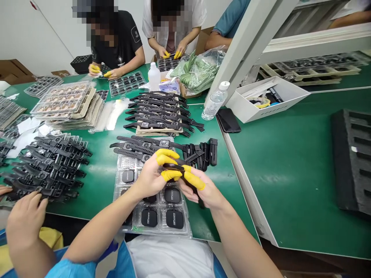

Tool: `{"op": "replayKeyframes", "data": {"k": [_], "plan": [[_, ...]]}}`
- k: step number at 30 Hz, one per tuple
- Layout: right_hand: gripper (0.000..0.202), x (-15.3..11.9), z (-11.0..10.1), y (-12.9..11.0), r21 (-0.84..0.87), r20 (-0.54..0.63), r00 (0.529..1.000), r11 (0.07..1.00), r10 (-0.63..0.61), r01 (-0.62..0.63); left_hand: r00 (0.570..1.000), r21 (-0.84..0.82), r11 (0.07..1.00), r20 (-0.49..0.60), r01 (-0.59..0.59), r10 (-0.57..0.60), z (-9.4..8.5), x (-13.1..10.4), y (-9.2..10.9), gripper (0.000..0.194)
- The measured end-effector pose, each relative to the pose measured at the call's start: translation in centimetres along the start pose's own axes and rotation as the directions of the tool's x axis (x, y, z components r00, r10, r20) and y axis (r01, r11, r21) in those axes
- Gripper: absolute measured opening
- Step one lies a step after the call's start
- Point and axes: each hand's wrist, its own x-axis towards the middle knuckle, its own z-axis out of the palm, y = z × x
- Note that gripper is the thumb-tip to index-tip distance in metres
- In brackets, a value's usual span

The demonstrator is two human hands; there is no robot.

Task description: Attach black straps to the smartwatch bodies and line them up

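My left hand (156, 172), with yellow finger covers, grips one end of a black watch (174, 167). The fingers of my right hand (199, 185) are closed on its black strap, which hangs down past the palm. Both hands meet above a clear plastic tray (185, 226), whose compartments hold square black watch faces (174, 219) with covers on them. Several strapped watches (135, 146) lie across the tray's far end. Beside them, right of the tray, is a pile of loose black straps (213, 152). Fingers partly hide the watch.
Strapped watches (159, 112) lie stacked beyond the tray; another pile (43, 170) is at left, touched by a neighbour's hand (26, 216). A bottle (216, 101), phone (228, 120), white box (266, 98) and black foam block (352, 162) stand rightward. People work opposite.
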Motion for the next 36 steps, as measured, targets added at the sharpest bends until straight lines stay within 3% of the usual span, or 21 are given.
{"op": "replayKeyframes", "data": {"k": [3,7,9,12,14,16,20,25,33,36], "plan": [[0.045,-0.3,-1.1,-0.9,-0.064,0.1,0.983,0.987,0.152,-0.146,0.954,-0.29,0.942,-0.194,0.166,-0.228,-0.2,0.4,0.3,0.025],[0.042,-0.8,-2.4,-2.2,-0.183,0.001,0.987,0.971,0.158,-0.155,0.799,-0.461,0.863,-0.43,0.205,-0.419,-0.9,1.3,0.2,0.037],[0.039,-0.8,-2.3,-2.4,-0.203,-0.116,0.992,0.977,0.043,-0.066,0.796,-0.469,0.825,-0.344,0.314,-0.498,-0.8,1.3,0.0,0.038],[0.037,-0.5,-1.2,-1.9,-0.189,-0.21,0.972,0.98,-0.106,0.067,0.861,-0.26,0.84,-0.053,0.477,-0.505,0.4,0.5,-0.3,0.03],[0.041,-0.3,-0.3,-1.1,-0.178,-0.202,0.974,0.982,-0.102,0.066,0.924,0.003,0.928,0.091,0.374,-0.372,1.2,-0.1,-0.4,0.032],[0.044,-0.3,0.3,-0.4,-0.187,-0.202,0.977,0.982,-0.074,0.036,0.943,0.228,0.953,0.219,0.199,-0.249,1.7,-0.5,-0.4,0.042],[0.047,-0.8,-0.1,0.6,-0.205,-0.214,0.977,0.977,0.006,-0.051,0.872,0.446,0.892,0.403,0.078,-0.278,1.4,-0.2,0.2,0.056],[0.049,-1.3,-1.4,1.0,-0.175,-0.204,0.973,0.974,0.103,-0.14,0.818,0.546,0.837,0.474,0.016,-0.325,1.1,0.5,1.1,0.054],[0.045,-1.0,-1.3,1.0,-0.049,-0.252,0.961,0.99,0.117,-0.133,0.827,0.57,0.821,0.45,0.023,-0.336,1.1,0.6,1.9,0.057],[0.044,-1.0,-1.4,0.9,-0.005,-0.249,0.961,0.992,0.123,-0.128,0.829,0.566,0.824,0.474,-0.027,-0.298,1.1,0.9,2.2,0.054]]}}
